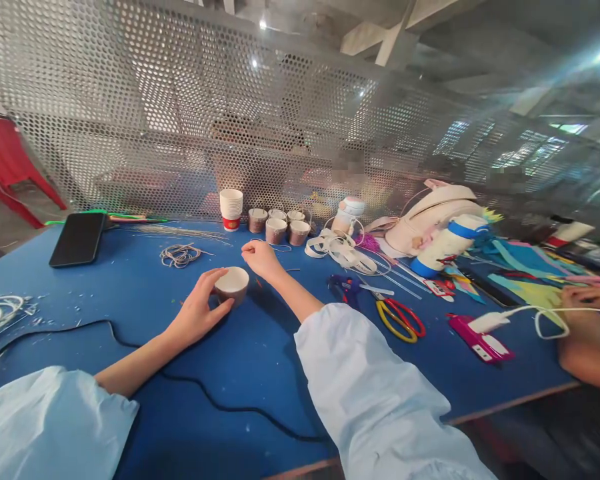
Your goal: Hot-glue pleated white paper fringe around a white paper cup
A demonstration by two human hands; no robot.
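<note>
My left hand [203,303] is wrapped round a small paper cup [233,285], brownish outside and white inside, its mouth facing up. The cup is low over the blue table, at or just above its surface. To the right of the cup and a little farther back, my right hand [261,258] is closed in a pinch. Whatever it may hold is too small or hidden to make out. Behind it stand several small brown-wrapped cups [276,231] with thin handles. A stack of white paper cups [231,208] rises beside them. Left of these lies a coil of thin cord [180,255].
A phone [77,239] lies at the left, and a black cable [215,401] crosses the front. Right of my arm are white ribbon [347,253], a blue glue gun [350,288], scissors [399,320] and a pink power strip [483,339]. Another person's arm [587,340] rests at the right.
</note>
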